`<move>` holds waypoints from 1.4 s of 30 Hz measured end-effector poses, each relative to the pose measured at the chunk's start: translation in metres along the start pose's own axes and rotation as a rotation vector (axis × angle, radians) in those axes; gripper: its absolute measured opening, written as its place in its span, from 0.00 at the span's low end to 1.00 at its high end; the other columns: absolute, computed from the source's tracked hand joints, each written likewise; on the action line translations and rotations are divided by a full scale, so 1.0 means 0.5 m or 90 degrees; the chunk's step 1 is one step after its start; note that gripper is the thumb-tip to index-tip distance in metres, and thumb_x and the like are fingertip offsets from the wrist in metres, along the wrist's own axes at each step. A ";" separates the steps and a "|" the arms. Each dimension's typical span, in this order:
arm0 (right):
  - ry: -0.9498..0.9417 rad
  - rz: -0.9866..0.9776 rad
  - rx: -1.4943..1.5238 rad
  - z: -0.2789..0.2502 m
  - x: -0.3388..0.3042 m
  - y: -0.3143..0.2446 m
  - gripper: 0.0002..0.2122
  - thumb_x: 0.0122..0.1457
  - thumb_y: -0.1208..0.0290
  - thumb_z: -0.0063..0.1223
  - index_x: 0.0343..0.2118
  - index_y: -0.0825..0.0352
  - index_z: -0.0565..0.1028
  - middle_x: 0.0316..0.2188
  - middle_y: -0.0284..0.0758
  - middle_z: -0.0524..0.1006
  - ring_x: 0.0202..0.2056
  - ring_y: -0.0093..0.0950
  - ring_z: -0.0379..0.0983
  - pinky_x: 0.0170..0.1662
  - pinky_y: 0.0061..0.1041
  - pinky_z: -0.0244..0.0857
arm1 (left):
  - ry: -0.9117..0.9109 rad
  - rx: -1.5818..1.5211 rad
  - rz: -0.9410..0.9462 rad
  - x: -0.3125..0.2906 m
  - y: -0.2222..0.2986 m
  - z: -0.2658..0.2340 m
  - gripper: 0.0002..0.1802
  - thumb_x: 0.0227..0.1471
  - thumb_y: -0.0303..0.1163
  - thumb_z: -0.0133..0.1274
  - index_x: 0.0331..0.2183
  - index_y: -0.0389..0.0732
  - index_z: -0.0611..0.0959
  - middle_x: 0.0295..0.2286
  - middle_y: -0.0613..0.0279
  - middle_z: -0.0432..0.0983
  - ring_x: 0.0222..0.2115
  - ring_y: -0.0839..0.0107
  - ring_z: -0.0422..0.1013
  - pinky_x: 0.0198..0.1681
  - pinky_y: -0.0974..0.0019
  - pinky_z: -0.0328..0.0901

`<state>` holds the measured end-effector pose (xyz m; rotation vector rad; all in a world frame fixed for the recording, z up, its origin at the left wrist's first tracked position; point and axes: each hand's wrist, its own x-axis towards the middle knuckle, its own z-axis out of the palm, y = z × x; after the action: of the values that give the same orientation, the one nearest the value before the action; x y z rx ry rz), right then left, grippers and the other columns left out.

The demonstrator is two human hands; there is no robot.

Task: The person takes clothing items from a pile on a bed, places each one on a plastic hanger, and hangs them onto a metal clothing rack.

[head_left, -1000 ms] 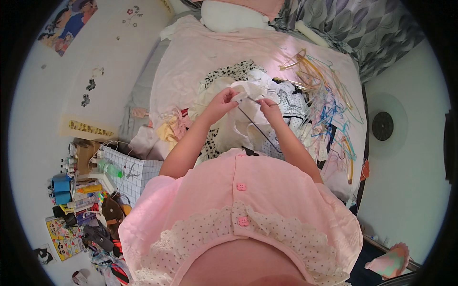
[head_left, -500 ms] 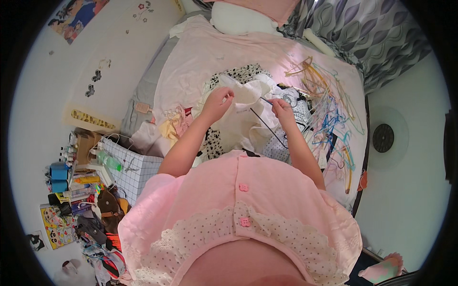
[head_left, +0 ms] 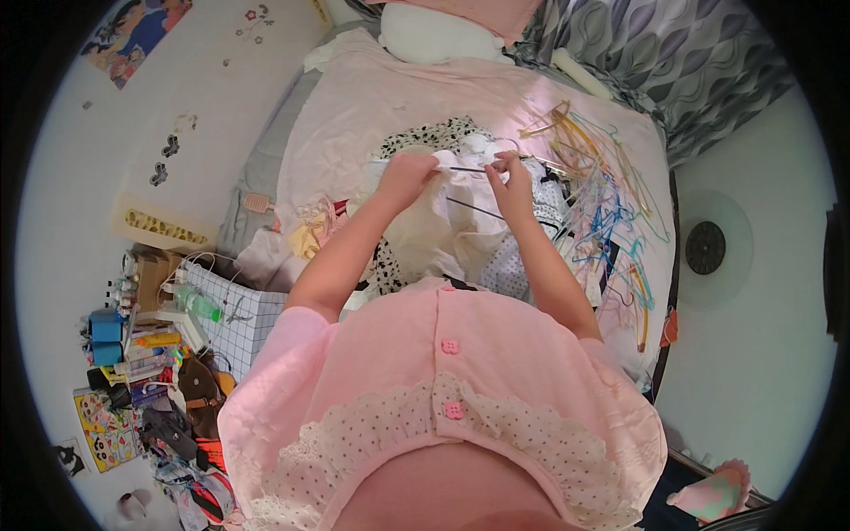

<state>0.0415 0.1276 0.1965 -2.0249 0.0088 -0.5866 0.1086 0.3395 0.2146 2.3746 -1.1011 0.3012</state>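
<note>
One dark thin rod (head_left: 465, 169), prob. part of a hanger, spans the gap betw. L hand (head_left: 409, 181) and R hand (head_left: 513, 190), approx. horiz., above the clothes pile (head_left: 429, 134) on the bed (head_left: 328, 133).

Hand state: R hand pinches the rod at its R end, thumb vs. fingers. L hand has fingers curled in at the L end; whether rod, cloth or both are pinched cannot be told.

Handling (est.): rod light, fairly stiff, poss. slippery; grip near both ends, min. force. White cloth (head_left: 478, 193) just below: soft, slack, no shape of its own; hold by a finished edge, not mid-panel.

Vis. limits: L fingertips partly hidden by back of hand. Second dark rod (head_left: 474, 207) lies lower; its link to the upper rod N/A from this view. Cloth outline merges w/ pile; lower edge cut off by the pink top (head_left: 381, 345).
</note>
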 end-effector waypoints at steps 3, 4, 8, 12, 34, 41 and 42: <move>0.093 -0.082 -0.167 -0.009 -0.007 0.058 0.12 0.45 0.71 0.53 0.34 0.68 0.69 0.28 0.37 0.73 0.34 0.35 0.67 0.40 0.35 0.57 | 0.023 0.065 -0.064 -0.033 -0.026 -0.018 0.06 0.42 0.33 0.50 0.26 0.42 0.76 0.24 0.61 0.71 0.28 0.60 0.68 0.28 0.59 0.60; 0.149 -0.092 -0.242 -0.015 -0.014 0.080 0.12 0.46 0.72 0.52 0.34 0.69 0.69 0.28 0.38 0.73 0.34 0.35 0.67 0.38 0.33 0.59 | 0.034 0.093 -0.102 -0.051 -0.041 -0.018 0.07 0.43 0.34 0.48 0.27 0.43 0.76 0.24 0.62 0.71 0.28 0.61 0.68 0.29 0.58 0.59; 0.214 0.095 -0.261 -0.026 -0.056 0.195 0.12 0.45 0.74 0.52 0.34 0.70 0.69 0.29 0.41 0.73 0.33 0.35 0.68 0.36 0.28 0.61 | 0.075 0.088 -0.191 -0.109 -0.075 -0.025 0.07 0.44 0.34 0.47 0.27 0.43 0.76 0.22 0.62 0.71 0.27 0.62 0.68 0.30 0.59 0.58; 0.039 0.363 -0.147 0.020 -0.098 0.300 0.14 0.44 0.71 0.54 0.34 0.70 0.69 0.32 0.42 0.72 0.32 0.34 0.69 0.36 0.27 0.62 | 0.104 0.020 -0.294 -0.155 -0.084 -0.043 0.09 0.44 0.34 0.46 0.29 0.42 0.76 0.22 0.59 0.71 0.26 0.60 0.68 0.31 0.59 0.59; 0.067 0.318 0.192 -0.048 -0.064 0.220 0.12 0.47 0.79 0.38 0.35 0.71 0.71 0.30 0.32 0.73 0.32 0.21 0.67 0.36 0.17 0.60 | -0.006 0.032 -0.338 -0.184 -0.094 -0.030 0.09 0.42 0.35 0.45 0.22 0.39 0.73 0.20 0.54 0.71 0.24 0.56 0.69 0.27 0.55 0.61; -0.161 0.285 0.280 -0.058 -0.130 0.089 0.14 0.50 0.78 0.42 0.41 0.70 0.68 0.34 0.31 0.72 0.35 0.19 0.66 0.41 0.17 0.58 | 0.023 -0.023 -0.289 -0.134 -0.075 0.016 0.08 0.43 0.34 0.45 0.24 0.39 0.73 0.21 0.53 0.70 0.24 0.54 0.68 0.27 0.55 0.61; -0.221 0.284 0.276 -0.060 -0.138 0.086 0.13 0.51 0.77 0.44 0.41 0.70 0.68 0.34 0.31 0.72 0.35 0.19 0.66 0.41 0.17 0.58 | 0.017 -0.033 -0.291 -0.127 -0.068 0.016 0.08 0.43 0.34 0.45 0.24 0.40 0.73 0.21 0.53 0.70 0.24 0.54 0.68 0.27 0.55 0.61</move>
<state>-0.0215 0.0979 0.1452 -1.6038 0.1133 0.0503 0.0935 0.3951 0.1707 2.4808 -0.5210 0.1392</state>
